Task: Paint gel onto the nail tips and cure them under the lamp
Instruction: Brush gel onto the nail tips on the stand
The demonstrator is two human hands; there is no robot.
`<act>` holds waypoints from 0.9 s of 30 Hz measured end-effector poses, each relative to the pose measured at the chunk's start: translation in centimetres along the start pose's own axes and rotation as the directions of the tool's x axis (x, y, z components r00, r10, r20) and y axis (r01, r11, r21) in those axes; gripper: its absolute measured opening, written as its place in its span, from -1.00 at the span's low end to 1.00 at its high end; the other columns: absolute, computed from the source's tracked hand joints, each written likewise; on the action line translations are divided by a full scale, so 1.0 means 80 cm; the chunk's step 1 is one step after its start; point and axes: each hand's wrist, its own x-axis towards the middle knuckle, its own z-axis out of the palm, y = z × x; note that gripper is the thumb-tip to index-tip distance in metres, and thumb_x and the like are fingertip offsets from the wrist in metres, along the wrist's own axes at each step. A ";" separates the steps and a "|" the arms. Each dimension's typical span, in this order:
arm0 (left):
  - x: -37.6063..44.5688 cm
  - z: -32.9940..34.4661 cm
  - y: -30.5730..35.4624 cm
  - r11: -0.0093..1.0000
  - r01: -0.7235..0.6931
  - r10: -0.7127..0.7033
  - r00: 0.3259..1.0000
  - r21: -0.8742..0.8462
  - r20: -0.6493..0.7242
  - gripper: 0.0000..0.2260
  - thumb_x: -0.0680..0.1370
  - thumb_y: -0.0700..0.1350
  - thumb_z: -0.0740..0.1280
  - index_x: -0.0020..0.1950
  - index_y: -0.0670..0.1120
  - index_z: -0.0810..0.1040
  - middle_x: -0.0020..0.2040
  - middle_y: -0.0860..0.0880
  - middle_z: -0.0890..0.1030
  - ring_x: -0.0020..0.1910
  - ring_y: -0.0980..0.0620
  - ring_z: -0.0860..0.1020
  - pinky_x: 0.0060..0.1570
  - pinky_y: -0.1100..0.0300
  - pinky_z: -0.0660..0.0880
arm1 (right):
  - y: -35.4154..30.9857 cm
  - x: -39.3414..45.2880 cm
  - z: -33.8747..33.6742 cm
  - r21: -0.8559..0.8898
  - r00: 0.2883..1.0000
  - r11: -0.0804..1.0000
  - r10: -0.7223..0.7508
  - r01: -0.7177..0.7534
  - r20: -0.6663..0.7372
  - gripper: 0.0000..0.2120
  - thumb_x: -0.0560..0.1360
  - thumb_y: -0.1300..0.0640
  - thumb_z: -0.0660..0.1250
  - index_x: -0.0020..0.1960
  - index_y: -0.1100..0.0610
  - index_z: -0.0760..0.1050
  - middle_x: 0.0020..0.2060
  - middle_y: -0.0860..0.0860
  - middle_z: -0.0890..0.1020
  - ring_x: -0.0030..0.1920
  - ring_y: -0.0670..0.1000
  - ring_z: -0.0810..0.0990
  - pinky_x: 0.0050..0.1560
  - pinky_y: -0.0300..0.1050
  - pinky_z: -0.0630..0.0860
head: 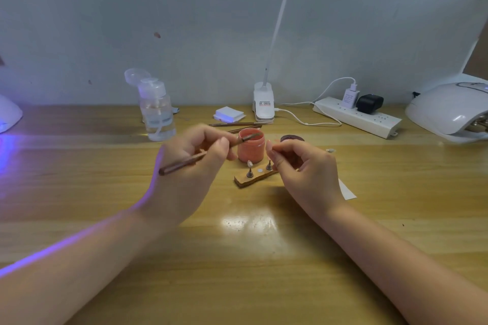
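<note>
At frame centre, the left hand [192,163] pinches a slim brown brush [200,157] over the orange gel jar [250,149] to load it, while the right hand [301,166] pinches a small nail tip [268,145] ready for painting.

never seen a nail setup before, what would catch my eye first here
The two hands at the table's centre draw the eye: the left hand holds a brush with its tip at the open pink gel jar, while the right hand pinches something small beside it. Next comes the violet glow from the lamp at far left.
</note>
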 end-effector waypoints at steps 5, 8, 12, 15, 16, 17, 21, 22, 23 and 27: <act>0.069 0.005 0.010 0.948 0.252 -0.249 0.968 0.195 -0.041 -0.84 0.47 -0.07 0.29 -0.22 -0.03 0.65 -0.39 0.11 0.65 -0.28 0.12 0.52 -0.12 0.00 0.50 | 0.002 0.002 0.000 -0.014 1.000 1.000 0.005 -0.005 -0.001 -0.93 0.47 0.25 0.44 -0.06 0.19 0.67 -0.29 -0.03 0.66 -0.28 -0.08 0.60 -0.23 -0.20 0.53; 0.109 0.015 0.014 0.888 0.338 -0.353 0.935 0.313 -0.008 -0.80 0.48 -0.12 0.29 -0.26 -0.09 0.67 -0.46 0.08 0.62 -0.33 0.15 0.52 -0.20 0.16 0.43 | 0.001 0.001 0.001 -0.011 1.000 1.000 0.000 0.000 -0.013 -0.95 0.46 0.24 0.45 -0.08 0.19 0.67 -0.31 -0.04 0.65 -0.31 -0.09 0.59 -0.25 -0.18 0.53; 0.145 0.033 0.018 0.807 0.350 -0.437 0.896 0.476 0.082 -0.80 0.44 -0.15 0.26 -0.22 -0.15 0.67 -0.44 0.01 0.65 -0.30 0.08 0.61 -0.19 0.17 0.50 | 0.001 0.001 0.002 -0.013 1.000 1.000 -0.005 0.004 -0.031 -0.96 0.45 0.23 0.46 -0.11 0.17 0.67 -0.32 -0.04 0.65 -0.31 -0.08 0.59 -0.25 -0.14 0.53; 0.155 0.049 0.013 0.760 0.365 -0.500 0.857 0.538 0.124 -0.79 0.44 -0.18 0.23 -0.17 -0.17 0.66 -0.43 -0.01 0.65 -0.39 0.12 0.57 -0.19 0.19 0.49 | 0.002 0.000 0.003 -0.022 1.000 1.000 -0.010 0.009 -0.019 -0.96 0.44 0.26 0.46 -0.11 0.18 0.67 -0.31 -0.03 0.66 -0.30 -0.06 0.60 -0.22 -0.09 0.55; 0.155 0.054 0.011 0.742 0.366 -0.524 0.840 0.561 0.144 -0.81 0.46 -0.19 0.24 -0.14 -0.17 0.66 -0.39 -0.03 0.65 -0.38 0.11 0.55 -0.22 0.20 0.47 | 0.002 0.000 0.003 -0.020 1.000 1.000 -0.011 0.011 -0.011 -0.95 0.44 0.27 0.45 -0.11 0.19 0.67 -0.31 -0.02 0.66 -0.29 -0.04 0.60 -0.22 -0.07 0.55; 0.154 0.057 0.010 0.721 0.368 -0.549 0.820 0.587 0.161 -0.83 0.49 -0.19 0.26 -0.11 -0.18 0.65 -0.34 -0.04 0.65 -0.38 0.10 0.52 -0.28 0.21 0.43 | 0.002 0.000 0.003 -0.021 1.000 1.000 -0.014 0.013 -0.006 -0.95 0.44 0.27 0.45 -0.11 0.19 0.66 -0.31 -0.01 0.66 -0.30 -0.03 0.61 -0.22 -0.06 0.55; 0.151 0.057 0.006 0.707 0.450 -0.615 0.772 0.545 0.161 -0.93 0.55 -0.21 0.30 -0.10 -0.17 0.56 -0.33 -0.03 0.59 -0.56 0.13 0.46 -0.59 0.31 0.33 | 0.002 0.000 0.002 -0.029 0.999 0.999 -0.033 0.033 -0.006 -0.95 0.44 0.27 0.45 -0.11 0.19 0.66 -0.31 -0.02 0.66 -0.31 -0.05 0.59 -0.24 -0.06 0.54; 0.153 0.052 0.005 0.716 0.481 -0.616 0.777 0.506 0.134 -0.90 0.55 -0.22 0.29 -0.14 -0.17 0.56 -0.37 -0.02 0.58 -0.61 0.15 0.45 -0.65 0.36 0.29 | 0.003 0.000 0.003 -0.026 0.999 0.999 -0.033 0.033 -0.003 -0.95 0.44 0.27 0.45 -0.10 0.19 0.66 -0.31 -0.02 0.66 -0.31 -0.05 0.59 -0.24 -0.05 0.55; 0.154 0.046 0.002 0.731 0.514 -0.613 0.784 0.448 0.100 -0.86 0.55 -0.23 0.26 -0.18 -0.16 0.56 -0.44 0.00 0.58 -0.66 0.18 0.42 -0.69 0.41 0.22 | 0.003 0.000 0.003 -0.025 0.999 0.999 -0.033 0.033 0.002 -0.95 0.44 0.26 0.45 -0.10 0.18 0.66 -0.30 -0.02 0.66 -0.30 -0.04 0.60 -0.24 -0.05 0.55; 0.149 0.016 -0.010 0.768 0.626 -0.632 0.775 0.136 -0.005 -0.76 0.51 -0.19 0.17 -0.26 -0.14 0.59 -0.60 0.06 0.50 -0.54 0.09 0.34 -0.54 0.33 0.21 | 0.003 0.000 0.003 -0.027 0.999 0.999 -0.040 0.041 0.008 -0.94 0.45 0.25 0.45 -0.09 0.17 0.66 -0.29 -0.03 0.67 -0.29 -0.05 0.61 -0.24 -0.03 0.56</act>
